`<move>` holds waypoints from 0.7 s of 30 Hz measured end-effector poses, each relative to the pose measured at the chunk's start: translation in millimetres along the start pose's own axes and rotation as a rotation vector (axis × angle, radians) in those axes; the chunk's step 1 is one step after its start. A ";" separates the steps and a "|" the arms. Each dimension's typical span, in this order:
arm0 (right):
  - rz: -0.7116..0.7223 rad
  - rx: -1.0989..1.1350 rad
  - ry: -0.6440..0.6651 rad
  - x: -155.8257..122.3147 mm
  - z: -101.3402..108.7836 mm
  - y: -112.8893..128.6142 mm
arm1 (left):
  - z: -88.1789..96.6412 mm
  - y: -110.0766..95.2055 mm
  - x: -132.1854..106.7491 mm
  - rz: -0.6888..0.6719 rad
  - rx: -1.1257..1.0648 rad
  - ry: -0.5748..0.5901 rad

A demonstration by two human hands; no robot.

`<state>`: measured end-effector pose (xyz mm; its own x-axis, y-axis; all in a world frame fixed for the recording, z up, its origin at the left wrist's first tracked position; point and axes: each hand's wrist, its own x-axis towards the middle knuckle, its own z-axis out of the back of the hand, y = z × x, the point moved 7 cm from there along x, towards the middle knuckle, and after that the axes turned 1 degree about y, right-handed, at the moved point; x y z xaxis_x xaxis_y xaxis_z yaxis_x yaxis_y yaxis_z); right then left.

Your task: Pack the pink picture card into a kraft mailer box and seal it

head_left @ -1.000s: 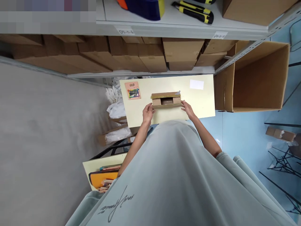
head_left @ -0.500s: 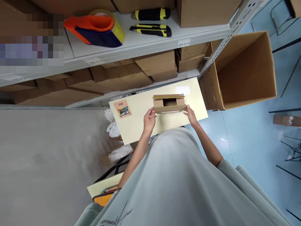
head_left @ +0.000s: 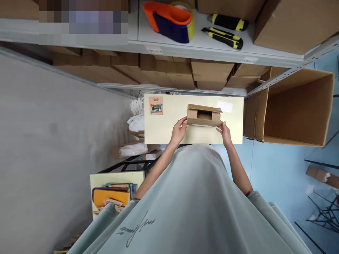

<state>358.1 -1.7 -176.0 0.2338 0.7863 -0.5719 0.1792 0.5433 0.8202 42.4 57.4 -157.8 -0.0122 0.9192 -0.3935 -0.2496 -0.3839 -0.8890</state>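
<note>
A small cardboard box [head_left: 203, 122] stands on the pale yellow tabletop [head_left: 172, 135] with its top flaps spread and a gap between the inner flaps. My left hand [head_left: 179, 131] grips its left end, fingertips at the corner. With thumb and fingers, my right hand [head_left: 225, 134] holds the right corner of the near flap. To the left lies a pink card-like item [head_left: 156, 106] bearing a colourful picture. Behind the box on the right is a white paper slip [head_left: 225, 106].
A shelf [head_left: 169, 53] beyond the table carries an orange and blue tape dispenser [head_left: 174, 23], two utility knives [head_left: 225, 37] and cardboard boxes. Right of the table stands a large open carton [head_left: 299, 109]. White plastic bags [head_left: 136, 123] and a side table [head_left: 99, 180] are at left.
The view has turned, so the table now appears level and the shelf things have shifted right. Both hands stay at the ends of the box, which is still open.
</note>
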 end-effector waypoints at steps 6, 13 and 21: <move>0.006 -0.062 0.166 6.2 -50.5 8.3 | 48.6 37.0 -8.7 0.067 -0.098 -0.048; -0.046 -0.132 0.207 15.0 -102.6 -11.5 | 84.8 89.0 -1.5 0.162 -0.183 -0.110; -0.107 -0.211 0.178 17.6 -119.7 -27.9 | 98.6 111.6 10.1 0.166 -0.147 -0.003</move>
<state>242.9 32.3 -207.3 0.0498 0.7503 -0.6592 -0.0128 0.6604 0.7508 -81.0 32.4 -237.9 -0.0440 0.8423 -0.5373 -0.1002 -0.5388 -0.8364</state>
